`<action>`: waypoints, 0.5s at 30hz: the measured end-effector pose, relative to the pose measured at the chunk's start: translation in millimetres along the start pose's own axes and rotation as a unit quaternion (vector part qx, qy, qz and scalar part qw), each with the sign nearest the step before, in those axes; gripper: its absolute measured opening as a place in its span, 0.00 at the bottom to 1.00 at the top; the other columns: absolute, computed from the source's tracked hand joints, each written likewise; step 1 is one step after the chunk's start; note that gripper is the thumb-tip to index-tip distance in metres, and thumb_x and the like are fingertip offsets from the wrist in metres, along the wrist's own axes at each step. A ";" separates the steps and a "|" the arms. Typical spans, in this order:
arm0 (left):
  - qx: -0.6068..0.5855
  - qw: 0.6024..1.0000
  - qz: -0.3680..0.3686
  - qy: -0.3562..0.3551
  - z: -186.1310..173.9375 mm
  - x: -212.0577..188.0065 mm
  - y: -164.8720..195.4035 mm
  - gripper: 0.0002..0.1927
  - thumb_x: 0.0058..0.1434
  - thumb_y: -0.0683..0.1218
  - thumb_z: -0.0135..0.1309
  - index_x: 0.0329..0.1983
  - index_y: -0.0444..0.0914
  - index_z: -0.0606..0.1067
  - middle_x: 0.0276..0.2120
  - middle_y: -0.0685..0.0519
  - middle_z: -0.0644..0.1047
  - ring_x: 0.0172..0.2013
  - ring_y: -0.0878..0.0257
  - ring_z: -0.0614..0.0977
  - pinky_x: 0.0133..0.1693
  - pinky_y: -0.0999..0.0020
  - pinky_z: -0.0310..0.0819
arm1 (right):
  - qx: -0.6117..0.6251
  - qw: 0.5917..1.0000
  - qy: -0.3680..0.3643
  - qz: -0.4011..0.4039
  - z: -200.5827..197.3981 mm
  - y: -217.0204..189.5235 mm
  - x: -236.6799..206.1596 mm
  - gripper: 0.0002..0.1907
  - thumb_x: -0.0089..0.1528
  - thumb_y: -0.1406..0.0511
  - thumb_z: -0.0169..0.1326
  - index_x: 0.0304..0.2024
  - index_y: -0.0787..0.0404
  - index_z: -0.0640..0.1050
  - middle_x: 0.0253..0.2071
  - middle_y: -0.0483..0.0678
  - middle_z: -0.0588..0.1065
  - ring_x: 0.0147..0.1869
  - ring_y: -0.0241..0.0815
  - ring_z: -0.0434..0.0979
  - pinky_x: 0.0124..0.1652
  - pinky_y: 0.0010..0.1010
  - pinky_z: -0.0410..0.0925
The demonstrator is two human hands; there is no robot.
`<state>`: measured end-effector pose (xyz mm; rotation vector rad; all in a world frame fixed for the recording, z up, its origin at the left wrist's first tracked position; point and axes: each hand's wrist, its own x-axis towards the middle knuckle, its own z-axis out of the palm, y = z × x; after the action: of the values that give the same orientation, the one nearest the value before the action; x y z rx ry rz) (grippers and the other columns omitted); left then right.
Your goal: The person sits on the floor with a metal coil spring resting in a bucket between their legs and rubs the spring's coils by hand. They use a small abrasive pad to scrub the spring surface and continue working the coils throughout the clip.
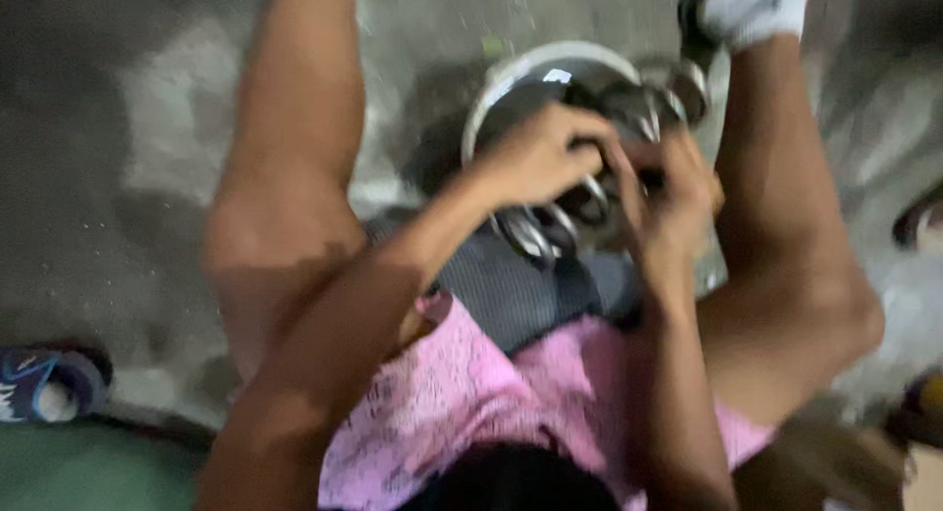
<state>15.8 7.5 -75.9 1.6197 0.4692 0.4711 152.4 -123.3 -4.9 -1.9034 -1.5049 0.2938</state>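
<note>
The person squats on a wet concrete floor (pixel 118 177), knees spread to either side, and both hands work over a round metal basin (pixel 511 74) that stands on the floor between the feet. Everything here can be placed from that basin.

The left hand (pixel 540 157) lies across the basin's near rim, its fingers (pixel 580 128) curled shut around something dark inside the bowl; the blur hides exactly what they grip. The right hand (pixel 678 192) sits just beside it, toward the basin's near right edge, with its fingers bent inward and touching the same cluster of things, though whether they pinch or only press cannot be told.

Below the hands, at the basin's near side, several shiny metal rings (pixel 545 226) show, round-rimmed like small cups or bowls, lying close together and partly over a dark grey cloth (pixel 521 295) on the person's lap. More round metal pieces (pixel 678 88) sit at the basin's far right rim. The rings lie directly beneath and slightly nearer the body than the left hand's fingers, so the left hand looks closer to them than the right. No long axis can be read from such round, blurred shapes.

A foot in a white sock (pixel 751 5) stands beyond the basin's right side. Far to the basin's left, a blue sandal (pixel 44 383) lies on the floor.
</note>
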 end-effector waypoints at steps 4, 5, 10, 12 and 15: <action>0.005 1.000 0.007 0.018 -2.1 2.1 5.6 0.16 0.56 0.45 0.54 0.45 0.35 0.80 0.39 0.41 0.83 0.42 0.51 0.86 0.46 0.60 0.76 | -0.031 0.998 0.000 0.045 -15.1 3.2 -14.1 0.11 0.62 0.72 0.68 0.34 0.67 0.76 0.32 0.53 0.73 0.34 0.46 0.74 0.36 0.33 0.67; 0.005 1.000 -0.013 0.019 -1.2 0.4 7.7 0.16 0.55 0.45 0.54 0.45 0.35 0.80 0.39 0.41 0.83 0.42 0.50 0.85 0.46 0.60 0.76 | -0.029 0.999 -0.005 0.040 -16.2 4.2 -16.2 0.11 0.63 0.72 0.69 0.35 0.67 0.76 0.33 0.53 0.74 0.35 0.46 0.75 0.37 0.33 0.67; 0.013 0.997 -0.069 0.006 2.9 -3.1 14.8 0.16 0.57 0.47 0.54 0.47 0.39 0.81 0.36 0.41 0.83 0.40 0.50 0.86 0.44 0.59 0.77 | -0.004 1.000 0.004 0.006 -2.6 7.5 -7.7 0.08 0.66 0.73 0.68 0.41 0.68 0.79 0.36 0.54 0.74 0.36 0.46 0.75 0.38 0.31 0.67; 0.011 0.999 -0.048 -0.009 3.3 -2.0 16.8 0.16 0.57 0.47 0.54 0.47 0.39 0.81 0.37 0.42 0.83 0.40 0.50 0.86 0.44 0.59 0.77 | 0.000 1.000 -0.001 -0.006 -1.1 5.1 -4.3 0.10 0.67 0.72 0.69 0.42 0.68 0.78 0.38 0.54 0.75 0.38 0.47 0.77 0.38 0.31 0.68; 0.018 0.999 -0.040 0.000 1.0 -0.5 18.7 0.16 0.56 0.46 0.53 0.47 0.38 0.80 0.36 0.42 0.83 0.39 0.50 0.86 0.44 0.58 0.78 | -0.025 0.999 0.002 -0.021 -6.8 1.6 -5.2 0.11 0.65 0.72 0.69 0.39 0.66 0.77 0.38 0.54 0.75 0.40 0.49 0.77 0.41 0.34 0.69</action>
<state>16.5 4.7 -57.4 1.6286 0.5439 0.4039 155.9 -130.7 -2.1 -1.9078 -1.5601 0.2354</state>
